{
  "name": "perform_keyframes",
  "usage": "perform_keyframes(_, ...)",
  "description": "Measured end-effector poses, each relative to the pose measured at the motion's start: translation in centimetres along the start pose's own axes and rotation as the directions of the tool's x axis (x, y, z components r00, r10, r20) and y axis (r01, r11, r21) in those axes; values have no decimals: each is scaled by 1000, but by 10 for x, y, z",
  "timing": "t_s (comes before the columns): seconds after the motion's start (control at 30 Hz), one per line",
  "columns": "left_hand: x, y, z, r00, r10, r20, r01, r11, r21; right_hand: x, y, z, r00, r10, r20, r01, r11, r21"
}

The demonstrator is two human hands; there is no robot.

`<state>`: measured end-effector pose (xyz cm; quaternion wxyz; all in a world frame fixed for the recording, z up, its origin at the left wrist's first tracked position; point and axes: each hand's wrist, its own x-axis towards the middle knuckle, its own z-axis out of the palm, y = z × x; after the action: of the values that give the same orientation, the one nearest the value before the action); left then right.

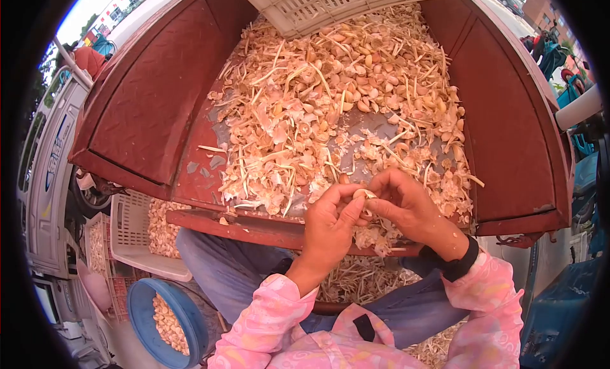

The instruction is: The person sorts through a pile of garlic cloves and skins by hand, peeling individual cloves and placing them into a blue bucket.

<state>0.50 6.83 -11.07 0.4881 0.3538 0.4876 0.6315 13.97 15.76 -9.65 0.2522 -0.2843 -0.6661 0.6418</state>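
Observation:
Close together at the front edge of a red metal cart bed [203,178], my left hand [332,218] and my right hand [406,204] both pinch one garlic clove [364,195]. The fingers of each hand are closed around it, so only part of the pale clove shows. Beyond my hands spreads a heap of garlic cloves and dry skins [330,83], with thin stalks mixed in. Some loose papery skin [375,239] hangs at the bed's edge just below my fingers.
A blue bucket [136,305] holding cloves stands at lower left. Beside it, a pale plastic crate [130,235] also holds cloves. Another crate [305,10] lies tilted over the heap's far end. Red side panels [508,134] flank the bed. Skins litter the ground below my legs.

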Motion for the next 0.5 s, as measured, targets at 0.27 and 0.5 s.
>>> perform_keyframes(0.27,-1,-6,-2,944,327,49,-292,757,584,0,-20,-2,973,199,119,-202,979,12)
perform_keyframes(0.5,-7,-13,13,992,-75,-104,58,986,-155,1,-9,4,999,8,38,2,966,-257)
